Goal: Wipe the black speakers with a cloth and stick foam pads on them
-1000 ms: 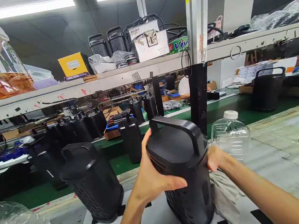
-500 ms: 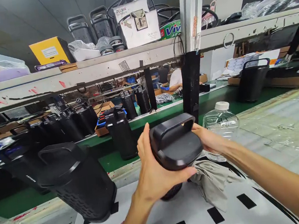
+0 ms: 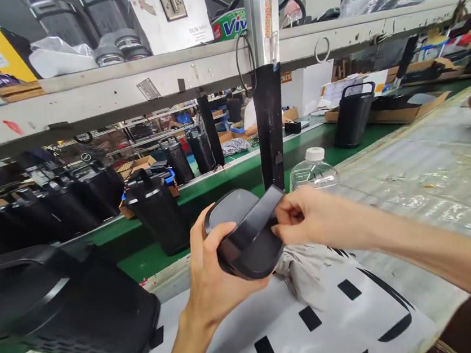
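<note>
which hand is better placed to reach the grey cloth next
Likely the right hand: the grey cloth lies just below it in view, and it seems only to touch the handle's end. The left hand is wrapped around the black unit, apparently steadying it.

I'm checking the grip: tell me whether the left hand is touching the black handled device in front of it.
Touching. The head view shows the left hand wrapped around the black handled device, one digit pressed over its top edge.
</note>
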A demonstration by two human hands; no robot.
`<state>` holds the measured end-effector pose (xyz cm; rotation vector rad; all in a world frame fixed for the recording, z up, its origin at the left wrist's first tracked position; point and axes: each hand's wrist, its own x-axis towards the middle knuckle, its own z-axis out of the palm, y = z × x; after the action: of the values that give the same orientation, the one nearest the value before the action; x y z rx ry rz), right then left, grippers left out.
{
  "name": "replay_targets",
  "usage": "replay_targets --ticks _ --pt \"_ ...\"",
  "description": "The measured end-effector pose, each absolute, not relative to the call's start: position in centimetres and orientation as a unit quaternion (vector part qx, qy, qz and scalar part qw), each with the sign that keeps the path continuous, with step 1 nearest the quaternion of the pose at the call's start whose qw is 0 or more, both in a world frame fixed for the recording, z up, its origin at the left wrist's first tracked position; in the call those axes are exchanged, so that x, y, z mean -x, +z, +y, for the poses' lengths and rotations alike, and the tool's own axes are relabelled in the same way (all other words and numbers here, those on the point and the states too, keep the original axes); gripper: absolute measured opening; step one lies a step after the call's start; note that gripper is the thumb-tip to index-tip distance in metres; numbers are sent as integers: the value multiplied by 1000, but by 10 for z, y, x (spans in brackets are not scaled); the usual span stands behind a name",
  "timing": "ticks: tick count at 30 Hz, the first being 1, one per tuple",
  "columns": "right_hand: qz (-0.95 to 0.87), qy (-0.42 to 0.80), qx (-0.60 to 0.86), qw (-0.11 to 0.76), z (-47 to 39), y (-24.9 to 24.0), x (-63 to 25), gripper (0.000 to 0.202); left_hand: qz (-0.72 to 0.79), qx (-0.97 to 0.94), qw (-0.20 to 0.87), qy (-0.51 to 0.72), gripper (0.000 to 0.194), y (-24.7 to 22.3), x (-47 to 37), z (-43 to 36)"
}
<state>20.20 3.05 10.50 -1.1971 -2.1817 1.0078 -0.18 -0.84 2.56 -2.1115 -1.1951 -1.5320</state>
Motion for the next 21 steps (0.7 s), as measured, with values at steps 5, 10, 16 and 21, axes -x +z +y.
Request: replay_targets --ticks 5,10,16,21 --pt "-782 369 429 260 29 101 -201 23 -402 730 144 -533 82 25 1 -6" --pt "-770 379 434 272 26 100 -203 25 -407 728 152 -530 84 23 2 -7" --pt "-761 377 457 265 29 101 -208 28 -409 732 160 -521 84 23 -1 -8" --pt "-769 370 456 253 29 103 -210 28 -409 731 163 -521 84 24 -2 -9"
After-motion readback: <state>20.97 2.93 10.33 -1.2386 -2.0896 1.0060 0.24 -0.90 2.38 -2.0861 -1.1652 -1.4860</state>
